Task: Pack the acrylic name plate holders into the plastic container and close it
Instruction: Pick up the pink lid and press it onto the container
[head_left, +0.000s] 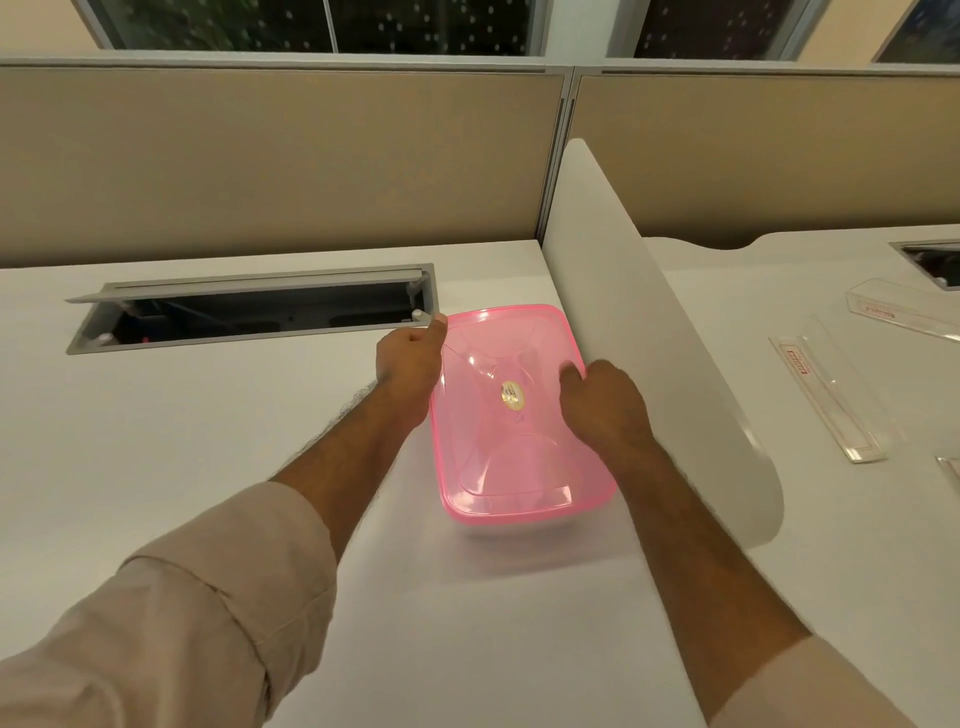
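Observation:
A clear plastic container with a pink translucent lid (511, 457) stands on the white desk, the lid lying on top of it. My left hand (410, 364) grips the lid's left rim near the far corner, thumb on top. At the lid's right edge, my right hand (602, 400) has its fingers curled over the rim. Two clear acrylic name plate holders with red labels lie on the neighbouring desk to the right, one long and near (826, 395), one farther back (904, 312). The edge of a third piece (950, 470) shows at the frame's right border.
A rounded white divider panel (639, 332) rises directly right of the container, between it and the holders. An open cable tray hatch (249, 312) sits in the desk at the back left. Beige partition walls (280, 156) close the far side.

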